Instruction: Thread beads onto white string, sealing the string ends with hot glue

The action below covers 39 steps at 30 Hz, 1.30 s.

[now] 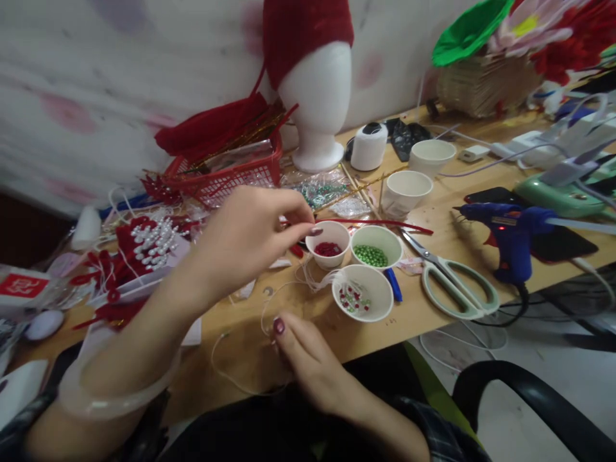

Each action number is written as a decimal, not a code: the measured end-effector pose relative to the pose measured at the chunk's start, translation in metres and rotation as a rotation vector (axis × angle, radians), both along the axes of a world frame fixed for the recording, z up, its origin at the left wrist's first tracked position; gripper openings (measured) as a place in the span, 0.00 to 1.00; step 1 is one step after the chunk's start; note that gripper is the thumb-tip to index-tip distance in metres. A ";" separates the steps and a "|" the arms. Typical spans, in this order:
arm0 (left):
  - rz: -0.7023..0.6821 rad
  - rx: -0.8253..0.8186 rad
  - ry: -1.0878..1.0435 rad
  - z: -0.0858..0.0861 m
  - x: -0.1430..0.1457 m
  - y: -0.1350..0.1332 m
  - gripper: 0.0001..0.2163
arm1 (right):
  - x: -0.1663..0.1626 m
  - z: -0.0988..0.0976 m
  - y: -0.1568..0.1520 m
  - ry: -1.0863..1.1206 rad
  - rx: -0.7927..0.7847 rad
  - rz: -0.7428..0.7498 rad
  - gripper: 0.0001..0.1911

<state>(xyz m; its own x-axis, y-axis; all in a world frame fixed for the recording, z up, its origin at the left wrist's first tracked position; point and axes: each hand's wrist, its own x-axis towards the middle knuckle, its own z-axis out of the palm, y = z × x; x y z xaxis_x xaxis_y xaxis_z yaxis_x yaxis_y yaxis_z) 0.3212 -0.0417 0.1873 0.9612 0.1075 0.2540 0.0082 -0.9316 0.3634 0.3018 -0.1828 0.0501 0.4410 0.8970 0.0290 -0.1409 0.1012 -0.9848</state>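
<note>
My left hand [260,231], a pale bangle [115,391] on its wrist, hovers at the near-left rim of a white paper cup [314,253] holding dark red beads [328,249]. Its thumb and forefinger are pinched together; anything between the tips is too small to make out. Lower down, my right hand [310,362] is closed with its thumb pressed on a thin clear thread [262,314], which loops over the table. Beside the red beads stand a cup of green beads [370,255] and a cup [380,305] with mixed red and green beads and threads over its rim.
Right of the cups lie scissors [459,289] and a blue glue gun [513,234] with its light on. A red basket [235,173] and a white foam head [320,102] stand behind. Pearl sprays [154,242] crowd the left. A chair armrest [539,391] is at lower right.
</note>
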 end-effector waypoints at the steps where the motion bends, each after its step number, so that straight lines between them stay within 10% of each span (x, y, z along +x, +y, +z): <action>1: 0.069 -0.116 -0.100 -0.001 -0.018 0.001 0.02 | 0.000 -0.001 0.000 0.051 0.000 -0.013 0.19; 7: 0.371 -0.661 -0.179 -0.058 -0.114 -0.002 0.05 | -0.002 -0.009 0.004 0.205 0.100 -0.001 0.14; 13: 0.303 -0.628 -0.350 -0.101 -0.142 -0.007 0.04 | -0.007 -0.002 0.012 0.149 0.091 -0.132 0.16; 27: -0.031 -0.118 -0.442 -0.125 -0.154 0.002 0.17 | -0.010 -0.001 0.015 0.072 0.005 -0.129 0.19; 39: 0.170 -0.498 -0.599 -0.131 -0.146 -0.005 0.09 | -0.012 -0.004 0.011 0.134 0.001 -0.063 0.15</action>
<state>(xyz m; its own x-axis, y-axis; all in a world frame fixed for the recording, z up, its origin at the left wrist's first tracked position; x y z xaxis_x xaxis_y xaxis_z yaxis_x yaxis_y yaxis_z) 0.1755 -0.0467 0.0561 0.6366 0.4768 0.6061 -0.1932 -0.6622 0.7240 0.2897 -0.1718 0.0465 0.4964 0.8674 -0.0334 -0.2648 0.1147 -0.9575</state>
